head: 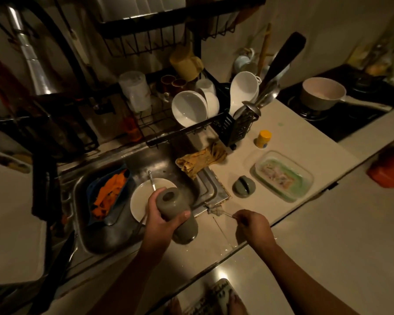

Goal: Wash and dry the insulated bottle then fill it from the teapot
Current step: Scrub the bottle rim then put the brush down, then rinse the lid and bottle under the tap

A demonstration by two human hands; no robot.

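My left hand grips the grey-green insulated bottle around its middle, over the sink's right edge, its open mouth facing up toward me. A bottle brush with a pale bristle head and thin handle is pinched in my right hand, just right of the bottle, above the counter edge. The brush head is outside the bottle. The bottle's round grey lid lies on the counter to the right. No teapot is clearly recognisable.
The steel sink holds a white plate with a utensil and a blue container of orange scraps. A yellow cloth, a glass food container, a yellow-capped jar, a dish rack and a pot on the stove surround it.
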